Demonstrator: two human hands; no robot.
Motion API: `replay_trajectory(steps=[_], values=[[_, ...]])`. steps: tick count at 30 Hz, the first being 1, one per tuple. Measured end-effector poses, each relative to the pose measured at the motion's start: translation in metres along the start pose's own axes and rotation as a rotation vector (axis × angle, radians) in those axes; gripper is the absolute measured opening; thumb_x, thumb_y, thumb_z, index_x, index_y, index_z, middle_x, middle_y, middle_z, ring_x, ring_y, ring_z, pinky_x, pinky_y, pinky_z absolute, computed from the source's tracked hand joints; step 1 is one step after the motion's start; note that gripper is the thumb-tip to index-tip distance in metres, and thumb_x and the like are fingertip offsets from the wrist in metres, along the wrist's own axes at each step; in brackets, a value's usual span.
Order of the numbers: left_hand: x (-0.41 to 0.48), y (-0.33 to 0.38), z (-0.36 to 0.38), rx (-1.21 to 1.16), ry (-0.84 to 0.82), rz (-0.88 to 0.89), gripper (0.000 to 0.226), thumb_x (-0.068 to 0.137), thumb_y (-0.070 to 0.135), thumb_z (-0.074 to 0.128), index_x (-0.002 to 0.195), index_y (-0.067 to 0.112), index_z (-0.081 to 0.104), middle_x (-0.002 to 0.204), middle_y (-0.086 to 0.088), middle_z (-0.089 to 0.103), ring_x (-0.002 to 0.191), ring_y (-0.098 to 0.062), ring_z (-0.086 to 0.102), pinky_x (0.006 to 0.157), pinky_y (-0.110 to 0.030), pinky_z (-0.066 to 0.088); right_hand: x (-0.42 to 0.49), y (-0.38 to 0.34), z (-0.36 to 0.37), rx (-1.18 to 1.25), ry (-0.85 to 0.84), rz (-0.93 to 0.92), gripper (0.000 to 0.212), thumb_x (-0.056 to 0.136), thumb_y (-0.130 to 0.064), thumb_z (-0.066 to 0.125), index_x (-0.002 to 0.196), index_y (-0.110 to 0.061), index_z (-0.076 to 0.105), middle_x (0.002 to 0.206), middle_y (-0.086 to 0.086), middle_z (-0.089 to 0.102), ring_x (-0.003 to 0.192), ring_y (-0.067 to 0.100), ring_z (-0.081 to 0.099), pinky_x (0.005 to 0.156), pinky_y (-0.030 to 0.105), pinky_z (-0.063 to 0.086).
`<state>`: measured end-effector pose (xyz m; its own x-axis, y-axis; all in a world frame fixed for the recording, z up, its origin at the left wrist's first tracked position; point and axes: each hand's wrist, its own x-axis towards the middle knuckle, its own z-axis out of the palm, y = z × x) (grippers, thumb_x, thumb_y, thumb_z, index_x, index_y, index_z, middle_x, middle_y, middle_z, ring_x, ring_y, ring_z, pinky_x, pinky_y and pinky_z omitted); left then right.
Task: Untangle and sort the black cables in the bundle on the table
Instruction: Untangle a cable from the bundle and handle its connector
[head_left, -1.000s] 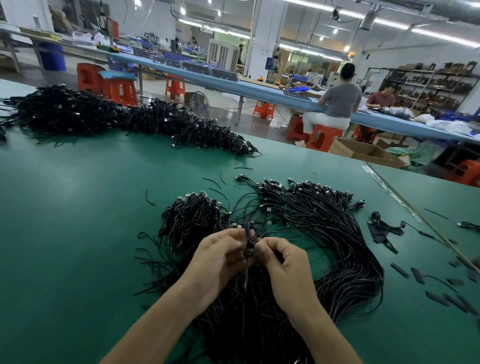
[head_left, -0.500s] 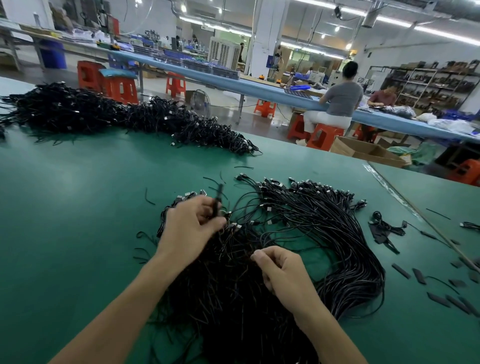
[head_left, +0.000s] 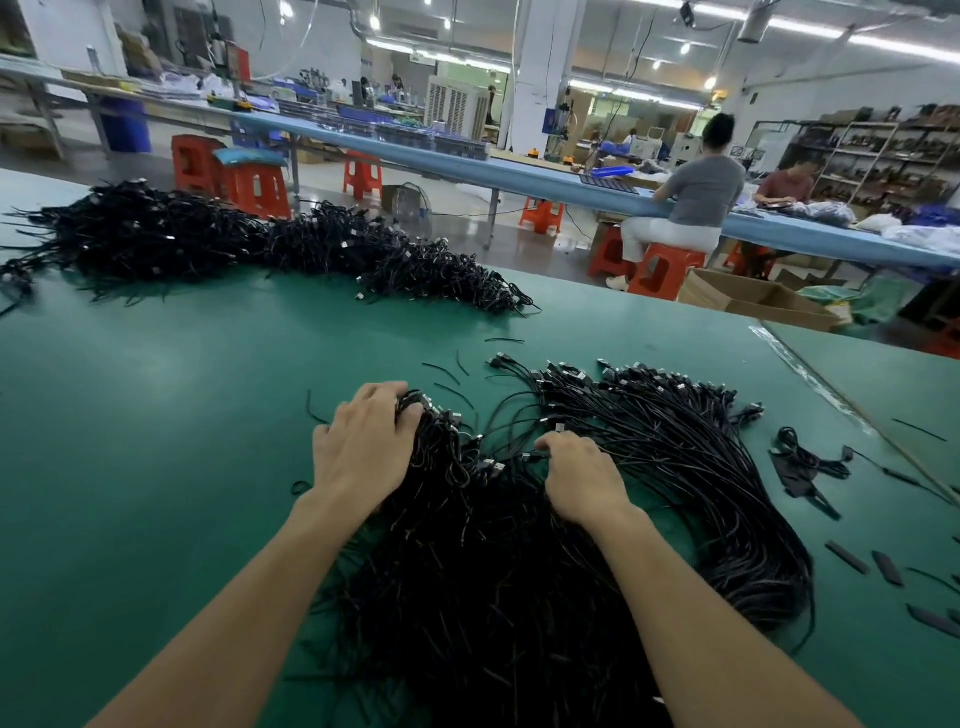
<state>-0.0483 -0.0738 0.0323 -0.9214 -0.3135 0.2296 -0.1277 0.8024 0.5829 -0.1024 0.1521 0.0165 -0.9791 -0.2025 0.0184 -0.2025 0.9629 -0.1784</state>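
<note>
Here, the bundle of black cables (head_left: 519, 571) is lying on the green table (head_left: 156, 441) by its near edge, fanning out towards the right edge. A clump of plug ends (head_left: 447, 415) on the bundle's left side is being gripped under the curled fingers of the left hand (head_left: 363, 452), while a few strands in the middle are being pinched by the closed right hand (head_left: 587, 483). The cables are being judged light, thin and limp, yet springy enough to snag and drag neighbours along. Hold is probably best being taken just behind a stiff plug, one strand at a time, with the rest being pinned down.
</note>
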Motion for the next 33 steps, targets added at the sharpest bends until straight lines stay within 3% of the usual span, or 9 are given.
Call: replay_trajectory(steps=[5, 8, 13, 17, 22, 24, 26, 30, 33], values=[[-0.003, 0.003, -0.008, -0.076, 0.051, 0.067, 0.036, 0.098, 0.043, 0.052, 0.131, 0.027, 0.051, 0.134, 0.006, 0.058, 0.118, -0.019, 0.056, 0.099, -0.045, 0.045, 0.028, 0.002, 0.027, -0.184, -0.234, 0.052, 0.062, 0.097, -0.012, 0.049, 0.153, -0.023, 0.026, 0.152, 0.006, 0.04, 0.137, 0.03, 0.036, 0.11, 0.046, 0.031], [-0.004, 0.007, -0.01, -0.046, 0.174, 0.106, 0.028, 0.097, 0.041, 0.054, 0.121, 0.028, 0.059, 0.131, 0.004, 0.058, 0.117, -0.021, 0.054, 0.099, -0.044, 0.042, 0.032, 0.005, 0.037, -0.21, -0.112, 0.061, 0.054, 0.096, -0.012, 0.05, 0.148, -0.022, 0.037, 0.144, 0.004, 0.047, 0.132, 0.03, 0.04, 0.107, 0.044, 0.033], [-0.003, 0.013, -0.01, -0.038, 0.163, 0.139, 0.016, 0.097, 0.034, 0.055, 0.11, 0.027, 0.063, 0.113, 0.006, 0.067, 0.107, -0.018, 0.058, 0.099, -0.044, 0.045, 0.028, 0.006, 0.036, -0.304, 0.031, 0.033, 0.018, 0.096, -0.019, 0.06, 0.112, -0.019, 0.068, 0.115, 0.004, 0.065, 0.111, 0.026, 0.055, 0.094, 0.037, 0.042], [-0.006, 0.015, -0.007, 0.008, 0.209, 0.215, 0.014, 0.095, 0.03, 0.059, 0.108, 0.026, 0.065, 0.112, 0.006, 0.067, 0.11, -0.018, 0.058, 0.099, -0.039, 0.04, 0.016, -0.006, 0.01, 0.028, 0.213, -0.002, 0.022, 0.102, -0.03, 0.052, 0.115, -0.023, 0.069, 0.111, 0.004, 0.067, 0.104, 0.023, 0.059, 0.093, 0.038, 0.048], [-0.006, 0.019, -0.006, -0.076, -0.075, 0.339, 0.04, 0.084, 0.026, 0.074, 0.121, 0.023, 0.062, 0.12, 0.006, 0.067, 0.115, -0.016, 0.058, 0.103, -0.038, 0.045, -0.009, -0.061, -0.04, 0.474, 0.41, -0.198, 0.022, 0.1, -0.026, 0.056, 0.115, -0.019, 0.071, 0.105, -0.002, 0.072, 0.091, 0.011, 0.062, 0.083, 0.026, 0.049], [-0.013, 0.026, -0.001, -0.272, -0.259, 0.415, 0.041, 0.08, 0.015, 0.077, 0.118, 0.017, 0.061, 0.112, 0.004, 0.068, 0.11, -0.019, 0.062, 0.093, -0.03, 0.051, -0.026, -0.089, -0.055, 0.549, 0.468, -0.336, 0.02, 0.097, -0.024, 0.061, 0.114, -0.02, 0.072, 0.104, -0.004, 0.073, 0.091, 0.007, 0.063, 0.087, 0.021, 0.049], [-0.025, 0.035, 0.009, -0.484, -0.297, 0.448, 0.032, 0.087, -0.002, 0.066, 0.117, 0.009, 0.059, 0.11, 0.0, 0.064, 0.108, -0.02, 0.061, 0.088, -0.026, 0.052, -0.044, -0.109, -0.062, 0.597, 0.471, -0.475, 0.02, 0.092, -0.022, 0.067, 0.111, -0.021, 0.074, 0.103, -0.006, 0.074, 0.093, 0.004, 0.064, 0.09, 0.019, 0.049], [-0.041, 0.044, 0.022, -0.548, -0.196, 0.566, 0.031, 0.101, 0.002, 0.048, 0.131, 0.01, 0.049, 0.119, 0.006, 0.05, 0.115, 0.02, 0.043, 0.096, -0.005, 0.037, -0.071, -0.114, -0.057, 0.618, 0.329, -0.59, 0.022, 0.089, -0.026, 0.072, 0.111, -0.025, 0.074, 0.102, -0.008, 0.073, 0.099, 0.005, 0.062, 0.092, 0.025, 0.047], [-0.046, 0.046, 0.019, -0.857, -0.313, 0.423, 0.015, 0.1, 0.006, 0.054, 0.104, -0.007, 0.061, 0.095, -0.014, 0.061, 0.089, -0.011, 0.061, 0.078, -0.025, 0.053, -0.073, -0.092, -0.054, 0.518, 0.303, -0.486, 0.046, 0.092, -0.051, 0.06, 0.133, -0.032, 0.059, 0.122, -0.009, 0.066, 0.116, 0.007, 0.054, 0.105, 0.034, 0.041]])
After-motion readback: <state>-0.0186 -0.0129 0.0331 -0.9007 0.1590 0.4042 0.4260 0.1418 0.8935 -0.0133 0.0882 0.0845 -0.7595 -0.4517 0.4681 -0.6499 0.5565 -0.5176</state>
